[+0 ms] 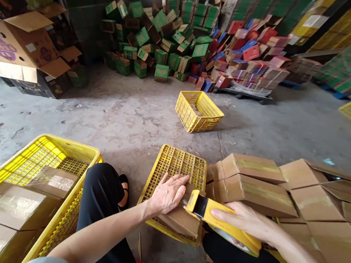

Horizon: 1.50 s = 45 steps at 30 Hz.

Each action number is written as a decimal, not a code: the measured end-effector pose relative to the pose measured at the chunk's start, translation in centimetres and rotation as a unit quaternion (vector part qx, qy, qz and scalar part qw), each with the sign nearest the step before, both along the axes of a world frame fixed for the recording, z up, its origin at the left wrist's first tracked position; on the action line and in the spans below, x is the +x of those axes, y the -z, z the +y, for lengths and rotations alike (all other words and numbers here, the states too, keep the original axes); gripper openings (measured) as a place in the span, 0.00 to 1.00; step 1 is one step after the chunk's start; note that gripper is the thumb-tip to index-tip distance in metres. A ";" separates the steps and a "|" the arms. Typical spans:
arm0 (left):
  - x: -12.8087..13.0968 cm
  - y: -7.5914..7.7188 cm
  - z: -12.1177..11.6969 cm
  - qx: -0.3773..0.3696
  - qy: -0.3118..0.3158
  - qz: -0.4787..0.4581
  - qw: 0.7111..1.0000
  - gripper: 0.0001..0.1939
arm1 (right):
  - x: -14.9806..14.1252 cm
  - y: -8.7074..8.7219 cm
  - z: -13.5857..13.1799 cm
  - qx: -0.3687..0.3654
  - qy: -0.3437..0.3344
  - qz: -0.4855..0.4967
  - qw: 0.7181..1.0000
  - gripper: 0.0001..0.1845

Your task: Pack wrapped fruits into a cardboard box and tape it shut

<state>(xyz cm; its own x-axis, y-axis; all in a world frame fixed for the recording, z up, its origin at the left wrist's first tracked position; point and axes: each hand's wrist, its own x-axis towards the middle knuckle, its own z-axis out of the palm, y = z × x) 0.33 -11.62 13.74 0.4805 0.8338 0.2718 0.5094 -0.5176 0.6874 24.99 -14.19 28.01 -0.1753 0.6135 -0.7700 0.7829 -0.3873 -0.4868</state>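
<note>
Left hand (pixel 169 192) presses flat, unclenched, on small brown cardboard box (pixel 181 221); right hand (pixel 246 223) grasps yellow tape dispenser (pixel 210 211) touching it. Box likely light, crushable; hold by edges.

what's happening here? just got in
A seated person is taping a small brown carton that rests on an upturned yellow crate. The left hand presses flat on the carton; the right hand has its grip around a yellow tape dispenser whose front end meets the carton. Taped cartons are stacked to the right, and more sit in a big yellow crate on the left. Green, red and blue boxes are heaped across the concrete floor behind.
</note>
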 end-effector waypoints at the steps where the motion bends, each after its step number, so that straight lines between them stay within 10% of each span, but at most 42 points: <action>1: 0.0 0.0 0.0 0.001 -0.001 0.001 1.000 0.27 | 0.4 0.1 -0.1 0.001 0.004 0.005 1.000 0.34; 8: -0.4 -0.2 -0.2 0.034 -0.004 0.012 0.999 0.27 | 0.1 0.0 -0.8 0.034 0.001 -0.012 0.999 0.34; 15: -2.8 -0.6 -2.4 0.166 0.138 0.070 0.974 0.34 | -1.3 -1.2 -1.0 0.058 -0.031 -0.046 0.997 0.28; 23: -3.5 1.3 -2.1 0.169 0.181 0.091 0.965 0.48 | 0.2 0.1 -1.3 0.032 0.002 -0.016 0.999 0.32; 45: -3.0 1.8 -1.4 0.189 0.205 0.084 0.957 0.43 | 2.6 0.0 -5.8 0.039 0.092 -0.023 0.995 0.34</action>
<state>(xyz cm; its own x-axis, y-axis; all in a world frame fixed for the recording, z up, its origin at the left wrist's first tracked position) -2.64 -13.02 11.96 0.8089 0.4240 0.4074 0.2976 -0.8927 0.3383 27.62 -20.03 28.03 -0.0212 0.6905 -0.7230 0.7244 -0.4878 -0.4871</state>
